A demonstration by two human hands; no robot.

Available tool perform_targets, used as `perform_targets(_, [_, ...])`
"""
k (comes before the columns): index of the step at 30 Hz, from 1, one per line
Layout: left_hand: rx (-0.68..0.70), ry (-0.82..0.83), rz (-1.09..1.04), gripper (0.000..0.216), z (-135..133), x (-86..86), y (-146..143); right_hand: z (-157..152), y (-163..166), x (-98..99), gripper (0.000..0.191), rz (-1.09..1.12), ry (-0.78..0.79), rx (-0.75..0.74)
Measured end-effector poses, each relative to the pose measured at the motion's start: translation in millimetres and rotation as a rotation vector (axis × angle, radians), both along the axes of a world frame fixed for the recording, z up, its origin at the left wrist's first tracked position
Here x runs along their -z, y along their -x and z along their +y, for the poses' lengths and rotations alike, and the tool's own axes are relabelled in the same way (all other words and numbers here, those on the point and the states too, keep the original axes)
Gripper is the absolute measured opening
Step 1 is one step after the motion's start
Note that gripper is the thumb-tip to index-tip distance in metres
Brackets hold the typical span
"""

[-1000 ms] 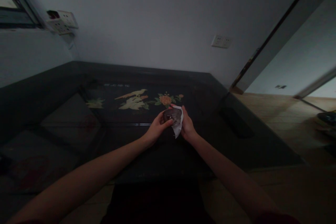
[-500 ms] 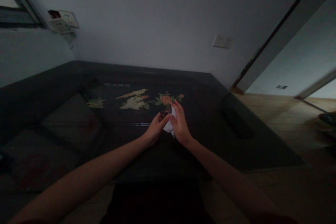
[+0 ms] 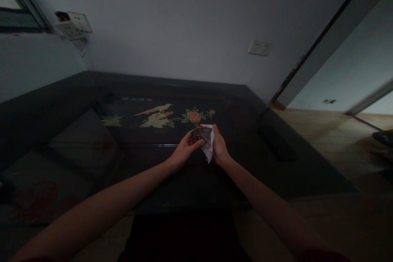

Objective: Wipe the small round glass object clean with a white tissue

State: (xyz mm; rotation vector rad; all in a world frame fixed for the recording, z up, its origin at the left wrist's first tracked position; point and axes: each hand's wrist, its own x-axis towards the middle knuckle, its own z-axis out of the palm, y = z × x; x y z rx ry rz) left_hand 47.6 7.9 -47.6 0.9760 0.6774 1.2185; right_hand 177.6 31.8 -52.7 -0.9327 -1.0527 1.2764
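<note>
Both my hands meet above a dark glass-topped table (image 3: 138,163). My left hand (image 3: 184,151) pinches a small dark object (image 3: 201,134); what it is I cannot make out in the dim light. My right hand (image 3: 219,147) holds a white tissue (image 3: 209,152) against that object from the right, its fingers curled round behind it. The tissue's lower corner hangs down between the two hands.
The table's far panel carries a painted bird and flower picture (image 3: 159,116). White wall sockets (image 3: 259,48) sit on the back wall and more sockets (image 3: 72,24) at the upper left. A doorway (image 3: 337,90) opens to a tiled floor on the right.
Half a second ago my right hand covered the object with the tissue, fingers stretched over it. It has now drawn back to the right, and the dark object shows again.
</note>
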Motion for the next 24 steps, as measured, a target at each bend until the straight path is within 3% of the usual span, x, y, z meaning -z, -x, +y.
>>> perform_targets(6, [-0.032,-0.002,0.018,0.056,3,6.5,1,-18,3,-12.0,0.041,-0.453,-0.422,0.187])
perform_targets(9, [-0.047,-0.016,0.029,0.057,5,8.9,1,-21,5,-14.9,0.037,-0.531,-0.508,0.211])
perform_targets(13, [-0.028,-0.061,0.056,0.057,3,7.1,1,-15,3,-13.9,0.036,-0.349,-0.325,0.17])
perform_targets(19, [0.013,-0.139,0.118,0.065,-1,3.3,1,-4,-3,-7.2,0.037,0.119,0.059,-0.06])
perform_targets(21, [0.007,-0.161,0.144,0.067,-1,2.5,1,-3,-2,-5.6,0.038,0.182,0.116,-0.095])
perform_targets(24, [0.017,-0.156,0.151,0.067,-1,2.2,1,-7,0,-5.7,0.037,0.141,0.051,0.008])
